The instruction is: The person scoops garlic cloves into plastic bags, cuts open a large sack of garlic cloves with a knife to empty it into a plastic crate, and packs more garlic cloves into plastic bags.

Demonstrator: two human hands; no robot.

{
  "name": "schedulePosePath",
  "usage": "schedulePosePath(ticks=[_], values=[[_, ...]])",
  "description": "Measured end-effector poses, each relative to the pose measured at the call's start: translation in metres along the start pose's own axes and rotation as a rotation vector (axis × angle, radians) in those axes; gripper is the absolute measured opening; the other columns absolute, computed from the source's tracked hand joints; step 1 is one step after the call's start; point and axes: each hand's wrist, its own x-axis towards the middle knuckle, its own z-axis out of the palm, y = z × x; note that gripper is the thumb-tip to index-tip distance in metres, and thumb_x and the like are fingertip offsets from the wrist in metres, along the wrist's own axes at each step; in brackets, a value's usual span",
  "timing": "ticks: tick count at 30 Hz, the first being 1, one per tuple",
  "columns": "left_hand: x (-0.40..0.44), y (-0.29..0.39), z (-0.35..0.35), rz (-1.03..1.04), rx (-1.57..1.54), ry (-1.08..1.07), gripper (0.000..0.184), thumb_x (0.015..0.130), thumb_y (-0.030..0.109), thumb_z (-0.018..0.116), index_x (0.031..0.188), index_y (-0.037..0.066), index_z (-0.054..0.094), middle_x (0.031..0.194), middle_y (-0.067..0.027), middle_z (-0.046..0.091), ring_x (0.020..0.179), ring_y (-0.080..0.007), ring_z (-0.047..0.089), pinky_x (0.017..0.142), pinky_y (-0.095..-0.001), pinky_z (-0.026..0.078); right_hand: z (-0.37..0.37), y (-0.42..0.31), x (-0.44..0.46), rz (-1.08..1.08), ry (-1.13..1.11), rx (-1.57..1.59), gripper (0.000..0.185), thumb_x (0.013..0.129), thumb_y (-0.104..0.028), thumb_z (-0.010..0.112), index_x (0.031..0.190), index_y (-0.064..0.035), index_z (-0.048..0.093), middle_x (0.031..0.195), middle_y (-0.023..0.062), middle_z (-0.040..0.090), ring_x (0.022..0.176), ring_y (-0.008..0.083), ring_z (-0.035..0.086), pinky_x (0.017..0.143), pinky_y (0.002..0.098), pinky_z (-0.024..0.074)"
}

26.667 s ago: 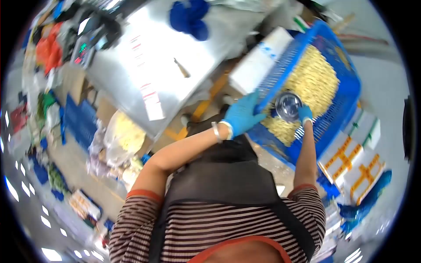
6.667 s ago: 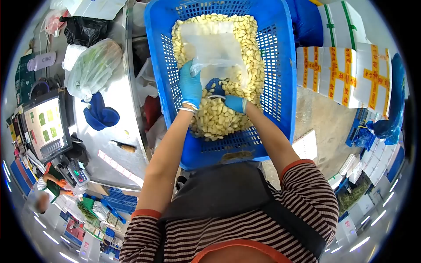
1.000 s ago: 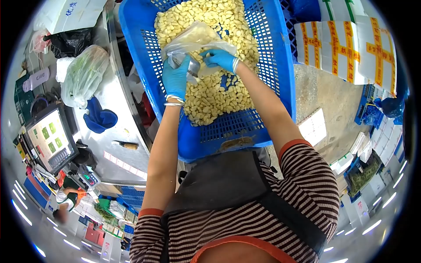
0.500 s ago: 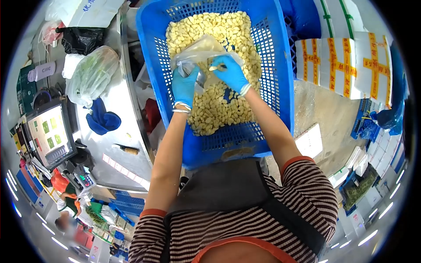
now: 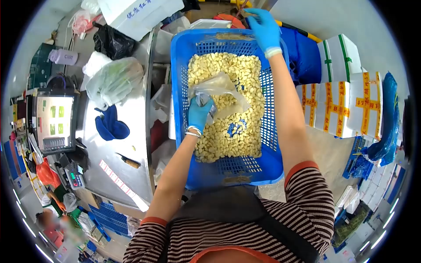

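Many pale peeled garlic cloves (image 5: 228, 136) lie in a blue plastic crate (image 5: 270, 168) in front of me. My left hand (image 5: 199, 115), in a blue glove, is closed on a clear plastic bag (image 5: 219, 83) that rests over the cloves. A shiny grey piece (image 5: 204, 100) shows at its fingers; its kind is unclear. My right hand (image 5: 265, 31), also gloved, reaches past the crate's far right corner. Its fingers are stretched out and apart near an orange-red object (image 5: 231, 19). Whether a small clove is still at its fingertips is hard to see.
To the left, a metal table (image 5: 98, 164) carries a knife (image 5: 128, 161), a blue cloth item (image 5: 112, 124), a filled plastic bag (image 5: 116, 83) and a screen (image 5: 53, 122). White foam boxes (image 5: 335, 107) with orange tape stand on the right. Another person is far off at lower left.
My right hand has left the bag, where it pinched a garlic clove, and swung up past the crate's far rim. My left hand keeps the bag. The view has shifted.
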Motion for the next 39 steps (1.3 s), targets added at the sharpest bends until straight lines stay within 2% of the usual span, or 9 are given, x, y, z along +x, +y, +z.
schedulePosePath(ticks=[3, 6, 11, 15, 21, 29, 34, 37, 39], values=[[-0.002, -0.009, -0.004, -0.046, -0.009, -0.009, 0.038, 0.081, 0.017, 0.075, 0.11, -0.002, 0.06, 0.099, -0.0087, 0.066, 0.084, -0.0161, 0.061, 0.075, -0.0289, 0.05, -0.02, -0.041, -0.087, 0.349, -0.027, 0.133, 0.016, 0.092, -0.01, 0.06, 0.105, -0.0061, 0.069, 0.093, 0.009, 0.07, 0.077, 0.0178, 0.066, 0.07, 0.029, 0.0524], [0.006, -0.015, 0.0, -0.025, 0.012, -0.017, 0.043, 0.079, 0.018, 0.077, 0.111, -0.003, 0.058, 0.099, -0.0095, 0.065, 0.085, -0.0189, 0.061, 0.077, -0.0308, 0.05, -0.008, -0.065, -0.219, 0.666, -0.749, 0.183, 0.054, 0.083, -0.032, 0.073, 0.126, -0.0031, 0.058, 0.116, 0.0142, 0.064, 0.101, 0.0248, 0.064, 0.089, 0.0354, 0.0512], [0.001, 0.0, -0.001, -0.099, -0.147, 0.037, 0.031, 0.085, 0.022, 0.073, 0.104, 0.0, 0.063, 0.091, -0.0021, 0.065, 0.078, -0.0105, 0.057, 0.068, -0.0252, 0.048, 0.046, -0.085, -0.294, 0.758, -0.504, 0.382, 0.085, 0.08, -0.03, 0.076, 0.145, 0.0023, 0.032, 0.135, 0.0253, 0.046, 0.123, 0.0302, 0.05, 0.102, 0.0357, 0.0418], [-0.01, 0.003, -0.016, -0.125, -0.202, 0.105, 0.027, 0.09, 0.021, 0.068, 0.106, 0.0, 0.064, 0.093, -0.0009, 0.063, 0.081, -0.01, 0.055, 0.073, -0.0228, 0.045, 0.041, -0.021, -0.287, 1.062, -0.677, 0.431, 0.05, 0.087, -0.02, 0.065, 0.127, 0.0018, 0.046, 0.127, 0.0202, 0.054, 0.117, 0.029, 0.056, 0.087, 0.0368, 0.0509], [-0.028, 0.02, -0.004, -0.193, -0.398, 0.163, 0.037, 0.094, 0.028, 0.063, 0.113, -0.003, 0.065, 0.101, -0.0051, 0.065, 0.088, -0.0122, 0.058, 0.075, -0.0253, 0.048, 0.045, -0.056, -0.272, 0.221, -0.301, -0.337, 0.048, 0.08, 0.005, 0.054, 0.127, -0.006, 0.049, 0.128, 0.0195, 0.054, 0.103, 0.037, 0.061, 0.079, 0.041, 0.0541], [-0.014, -0.009, -0.022, -0.235, -0.397, 0.107, 0.033, 0.094, 0.028, 0.061, 0.111, 0.0, 0.066, 0.094, -0.0025, 0.063, 0.076, -0.0115, 0.057, 0.065, -0.0264, 0.05, -0.069, -0.104, -0.237, 0.357, 0.087, 0.063, 0.061, 0.078, 0.019, 0.043, 0.134, -0.0043, 0.049, 0.128, 0.0151, 0.056, 0.118, 0.0274, 0.056, 0.1, 0.0369, 0.0463], [-0.024, -0.011, -0.019, -0.171, -0.385, 0.113, 0.031, 0.096, 0.026, 0.06, 0.11, -0.001, 0.064, 0.092, -0.0026, 0.062, 0.075, -0.0108, 0.055, 0.066, -0.0262, 0.049, -0.145, -0.08, -0.27, 0.869, -0.652, -0.012, 0.064, 0.085, -0.008, 0.067, 0.142, -0.0019, 0.04, 0.135, 0.0191, 0.05, 0.119, 0.0297, 0.054, 0.1, 0.0367, 0.0448], [-0.026, -0.015, -0.019, -0.135, -0.325, 0.114, 0.033, 0.095, 0.026, 0.061, 0.11, -0.002, 0.064, 0.094, -0.0032, 0.062, 0.076, -0.012, 0.056, 0.068, -0.0256, 0.049, -0.105, -0.06, -0.279, 0.458, -0.453, -0.118, 0.105, 0.075, -0.029, 0.082, 0.152, -0.0018, 0.015, 0.152, 0.0254, 0.027, 0.139, 0.0353, 0.032, 0.112, 0.039, 0.0327], [-0.031, -0.016, -0.02, -0.124, -0.282, 0.101, 0.03, 0.091, 0.023, 0.065, 0.106, -0.003, 0.064, 0.091, -0.0032, 0.063, 0.074, -0.012, 0.056, 0.066, -0.0265, 0.047, -0.052, -0.023, -0.284, 0.494, -0.204, -0.118, 0.09, 0.075, -0.03, 0.081, 0.145, 0.0001, 0.034, 0.142, 0.0242, 0.044, 0.127, 0.0326, 0.049, 0.102, 0.0375, 0.0432]])
